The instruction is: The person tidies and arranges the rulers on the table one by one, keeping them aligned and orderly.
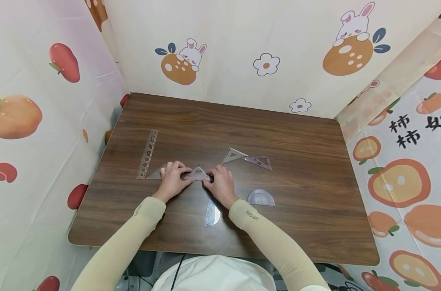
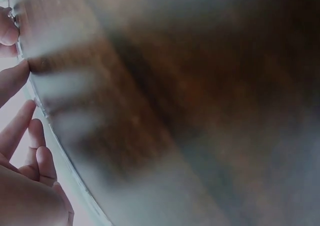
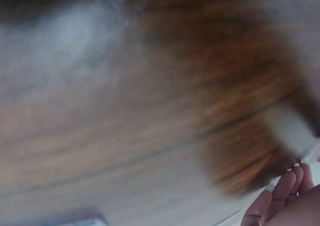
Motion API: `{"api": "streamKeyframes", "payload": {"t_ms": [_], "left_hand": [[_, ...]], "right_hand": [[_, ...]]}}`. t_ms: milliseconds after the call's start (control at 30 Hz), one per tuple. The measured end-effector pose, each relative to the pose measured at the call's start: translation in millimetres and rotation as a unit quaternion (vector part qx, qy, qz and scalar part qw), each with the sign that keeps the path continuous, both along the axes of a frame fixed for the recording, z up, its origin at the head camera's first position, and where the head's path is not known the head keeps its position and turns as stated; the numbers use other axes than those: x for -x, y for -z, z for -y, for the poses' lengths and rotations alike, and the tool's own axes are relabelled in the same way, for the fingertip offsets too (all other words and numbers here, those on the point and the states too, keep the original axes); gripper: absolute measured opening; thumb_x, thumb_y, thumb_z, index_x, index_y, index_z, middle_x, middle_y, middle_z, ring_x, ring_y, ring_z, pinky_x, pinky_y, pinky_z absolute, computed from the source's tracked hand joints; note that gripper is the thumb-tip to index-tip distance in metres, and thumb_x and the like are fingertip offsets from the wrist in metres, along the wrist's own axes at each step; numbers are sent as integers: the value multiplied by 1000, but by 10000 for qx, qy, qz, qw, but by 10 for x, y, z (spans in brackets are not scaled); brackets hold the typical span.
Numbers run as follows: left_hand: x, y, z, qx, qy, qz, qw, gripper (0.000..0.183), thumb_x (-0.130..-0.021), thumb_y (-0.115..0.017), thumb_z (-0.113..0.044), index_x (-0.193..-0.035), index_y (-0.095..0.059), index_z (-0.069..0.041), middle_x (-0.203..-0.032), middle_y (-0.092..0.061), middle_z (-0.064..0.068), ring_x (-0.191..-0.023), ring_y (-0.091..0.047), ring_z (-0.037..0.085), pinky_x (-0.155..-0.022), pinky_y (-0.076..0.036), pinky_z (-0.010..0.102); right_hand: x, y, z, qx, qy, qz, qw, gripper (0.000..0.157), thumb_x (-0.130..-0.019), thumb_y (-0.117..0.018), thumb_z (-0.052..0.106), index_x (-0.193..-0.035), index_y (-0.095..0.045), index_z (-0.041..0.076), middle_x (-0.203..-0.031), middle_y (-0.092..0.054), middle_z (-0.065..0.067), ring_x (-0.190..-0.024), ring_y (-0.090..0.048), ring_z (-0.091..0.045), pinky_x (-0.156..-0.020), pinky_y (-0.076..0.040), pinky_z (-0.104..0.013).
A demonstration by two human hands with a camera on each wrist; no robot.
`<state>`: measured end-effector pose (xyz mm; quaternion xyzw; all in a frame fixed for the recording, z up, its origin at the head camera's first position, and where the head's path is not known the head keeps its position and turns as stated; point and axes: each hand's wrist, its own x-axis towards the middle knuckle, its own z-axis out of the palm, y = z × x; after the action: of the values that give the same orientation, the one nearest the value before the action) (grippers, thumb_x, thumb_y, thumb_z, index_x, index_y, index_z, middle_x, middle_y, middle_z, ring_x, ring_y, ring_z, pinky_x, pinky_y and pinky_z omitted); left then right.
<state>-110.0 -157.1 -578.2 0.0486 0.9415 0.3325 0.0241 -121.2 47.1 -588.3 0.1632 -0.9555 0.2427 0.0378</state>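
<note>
A small clear set square (image 1: 198, 174) lies in front of me, its point facing away. My left hand (image 1: 172, 180) pinches its left corner between thumb and forefinger. At the right corner my right hand (image 1: 222, 185) pinches it the same way. Another clear triangular piece (image 1: 155, 174) is partly hidden by my left hand, close to the foot of a clear stencil ruler (image 1: 147, 155). The left wrist view catches fingers (image 2: 37, 136) at its left edge, and the right wrist view shows curled fingers (image 3: 285, 191) low on the right; both are mostly blurred tabletop.
Beyond my right hand a clear set square (image 1: 232, 155) meets a purplish one (image 1: 259, 162) at their tips. A clear protractor (image 1: 261, 197) lies to the right. Nearer me is a clear, glaring triangular piece (image 1: 207, 216). Everything lies on a brown wooden table (image 1: 307, 194), with printed curtains around.
</note>
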Motion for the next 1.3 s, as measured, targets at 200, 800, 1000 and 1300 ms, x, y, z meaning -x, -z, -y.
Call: {"api": "streamKeyframes", "payload": {"t_ms": [200, 800, 1000, 1300], "left_hand": [[-10, 2, -5, 1, -81, -73, 9999, 37, -86, -85, -27, -118, -78, -11, -115, -62, 11, -110, -47, 33, -91, -24, 52], [-32, -60, 3, 49, -217, -129, 9997, 39, -85, -86, -28, -119, -78, -10, -114, -62, 11, -110, -47, 33, -91, -24, 51], [-25, -71, -10, 161, -147, -114, 9997, 40, -84, -86, -27, -118, -78, -9, -113, -62, 11, -109, -48, 32, -90, -24, 52], [50, -180, -53, 191, 12, -326, 9993, 44, -80, -90, -27, -117, -78, -7, -113, -62, 11, -106, -47, 32, -88, -23, 51]], "right_hand": [[4, -1, 8, 9, 49, -41, 10000, 30, -84, -83, 33, -106, -79, 13, -98, -69, 0, -92, -62, -20, -79, -44, -36], [8, -40, -7, 62, 78, -58, 9999, 32, -84, -83, 32, -108, -78, 12, -98, -68, -1, -91, -60, -20, -79, -44, -36], [10, -44, -35, 92, 7, 38, 10000, 33, -85, -83, 32, -110, -77, 11, -100, -68, -2, -93, -61, -21, -81, -45, -38], [134, -131, -191, 121, 84, -109, 9998, 31, -85, -82, 31, -108, -78, 11, -104, -70, -5, -100, -64, -24, -86, -48, -41]]}}
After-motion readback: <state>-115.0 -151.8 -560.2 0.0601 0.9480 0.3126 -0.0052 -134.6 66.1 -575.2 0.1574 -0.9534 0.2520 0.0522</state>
